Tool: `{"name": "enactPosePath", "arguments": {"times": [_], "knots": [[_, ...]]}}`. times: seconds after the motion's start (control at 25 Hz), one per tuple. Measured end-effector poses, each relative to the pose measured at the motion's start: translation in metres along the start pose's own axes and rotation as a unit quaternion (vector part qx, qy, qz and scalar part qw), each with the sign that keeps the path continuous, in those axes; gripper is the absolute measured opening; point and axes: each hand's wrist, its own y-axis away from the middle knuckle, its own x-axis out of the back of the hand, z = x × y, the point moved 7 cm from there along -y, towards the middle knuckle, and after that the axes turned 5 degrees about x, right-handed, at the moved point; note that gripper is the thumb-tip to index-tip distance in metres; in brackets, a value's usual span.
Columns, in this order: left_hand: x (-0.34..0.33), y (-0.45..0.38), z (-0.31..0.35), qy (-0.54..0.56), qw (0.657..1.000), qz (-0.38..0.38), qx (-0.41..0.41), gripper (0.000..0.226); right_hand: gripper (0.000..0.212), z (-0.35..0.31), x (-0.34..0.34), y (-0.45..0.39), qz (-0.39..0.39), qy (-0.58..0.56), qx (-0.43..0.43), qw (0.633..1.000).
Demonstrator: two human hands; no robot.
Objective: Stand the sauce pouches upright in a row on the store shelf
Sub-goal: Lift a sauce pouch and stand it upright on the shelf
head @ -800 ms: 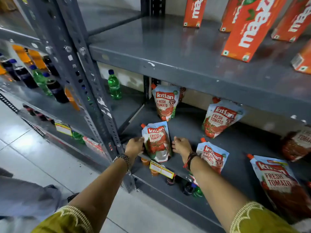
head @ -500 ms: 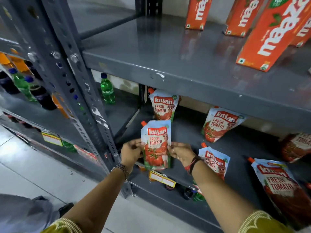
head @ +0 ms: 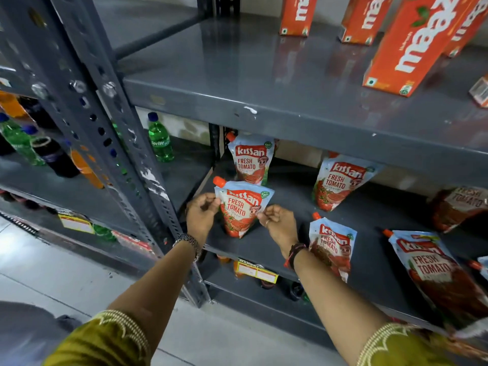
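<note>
A grey metal store shelf [head: 264, 249] runs across the middle of the view, its paint scuffed and dull, held by a perforated steel upright [head: 126, 143] at its left corner. On it, near the left front, a tomato sauce pouch [head: 241, 207] stands with its orange cap up, pinched by both sides: the left hand [head: 202, 213] has its fingers curled onto the pouch's left edge, and the right hand [head: 278, 223] has its fingertips closed on the right edge. Behind it a second pouch [head: 250, 161] stands upright near the back wall, and a third pouch [head: 339, 184] leans further right. Just beside the right wrist a fourth pouch [head: 332, 248] lies tilted at the front, and a larger pouch [head: 435, 276] lies flat at the far right. The shelf above [head: 277, 83] is glossy grey and carries orange juice cartons [head: 412, 40]. In the neighbouring bay to the left stand soft-drink bottles [head: 158, 140]. Yellow price labels [head: 257, 272] are clipped to the front lip. Below lies a pale tiled floor [head: 66, 273].
</note>
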Motion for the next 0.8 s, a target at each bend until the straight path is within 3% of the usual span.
{"name": "enactPosePath", "arguments": {"times": [0.16,0.24,0.32,0.36,0.52,0.64,0.68,0.8], "knots": [[0.004,0.009,-0.005,-0.027,0.999,0.022,-0.008,0.025,0.011,-0.003,0.013,-0.001,0.002,0.018,0.033,0.999],[0.011,0.020,-0.024,-0.020,0.996,0.061,0.061,0.029,0.015,-0.004,0.037,0.002,0.026,0.028,0.050,0.998],[0.010,0.039,-0.048,0.005,0.988,0.080,0.135,0.016,0.020,0.002,0.078,0.010,0.082,0.057,0.064,0.993],[0.002,0.050,-0.058,0.017,0.985,0.061,0.160,0.009,0.022,0.007,0.100,0.017,0.116,0.075,0.064,0.988],[-0.059,0.077,-0.071,-0.033,0.974,-0.084,0.210,0.017,0.023,0.035,0.183,0.046,0.242,0.176,0.015,0.954],[-0.115,0.088,-0.062,-0.079,0.955,-0.197,0.207,0.022,0.020,0.061,0.205,0.052,0.223,0.253,-0.069,0.939],[-0.132,0.091,-0.058,-0.094,0.949,-0.219,0.205,0.026,0.022,0.073,0.205,0.054,0.202,0.222,-0.120,0.946],[-0.178,0.103,-0.051,-0.120,0.935,-0.268,0.200,0.030,0.026,0.103,0.188,0.060,0.166,-0.040,-0.236,0.957]]}}
